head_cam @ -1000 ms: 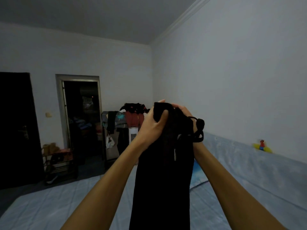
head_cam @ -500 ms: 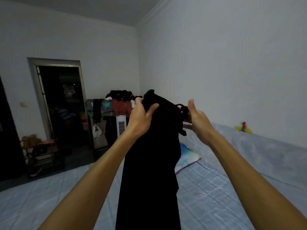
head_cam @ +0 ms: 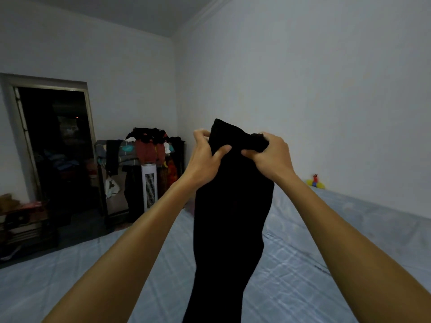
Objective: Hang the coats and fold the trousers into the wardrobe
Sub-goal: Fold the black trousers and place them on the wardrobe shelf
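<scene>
**Both hands back on the trousers**

My left hand [head_cam: 205, 159] gripped the top of the black trousers [head_cam: 233, 217], thumb across the front. My right hand [head_cam: 270, 159] had hung open and clear of the cloth half a second before. Now it had closed on the bunched waistband, at three o'clock from the left. The legs hung toward six o'clock over the bed [head_cam: 326, 276]. I judged the folding could now start. No wardrobe showed. A loaded clothes rack [head_cam: 149, 145] stood at nine o'clock, a small toy [head_cam: 315, 181] at three.
</scene>
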The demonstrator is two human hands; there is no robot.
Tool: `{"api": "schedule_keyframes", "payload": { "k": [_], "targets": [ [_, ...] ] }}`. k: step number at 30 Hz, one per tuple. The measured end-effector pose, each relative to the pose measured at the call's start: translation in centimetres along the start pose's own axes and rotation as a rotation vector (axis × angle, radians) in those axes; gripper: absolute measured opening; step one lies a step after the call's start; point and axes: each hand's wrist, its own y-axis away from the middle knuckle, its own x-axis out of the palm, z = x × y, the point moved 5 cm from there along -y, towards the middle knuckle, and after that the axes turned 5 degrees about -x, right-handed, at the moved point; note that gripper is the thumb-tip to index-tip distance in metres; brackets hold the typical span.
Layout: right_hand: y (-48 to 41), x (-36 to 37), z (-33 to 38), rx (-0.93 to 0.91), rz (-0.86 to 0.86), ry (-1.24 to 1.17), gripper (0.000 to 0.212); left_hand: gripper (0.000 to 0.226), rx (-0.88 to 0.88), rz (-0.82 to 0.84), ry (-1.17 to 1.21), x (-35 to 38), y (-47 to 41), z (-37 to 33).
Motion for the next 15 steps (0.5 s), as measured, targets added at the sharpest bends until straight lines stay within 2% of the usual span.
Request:
{"api": "schedule_keyframes", "payload": {
  "k": [3,7,15],
  "targets": [
    [-1.7,-1.7,-1.0,-0.057,-0.022,0.025,0.013,0.062,-0.091,0.05,0.026,1.3,-1.2,-0.5],
    [-3.9,-3.5,-3.6,-0.132,-0.022,0.054,0.013,0.043,-0.174,0.027,0.037,4.1,-3.4,-0.6],
    [-10.7,-6.9,-10.8,-0.218,-0.019,0.119,0.02,0.034,-0.067,-0.133,-0.117,12.2,-9.2,-1.5]
  ]
}}
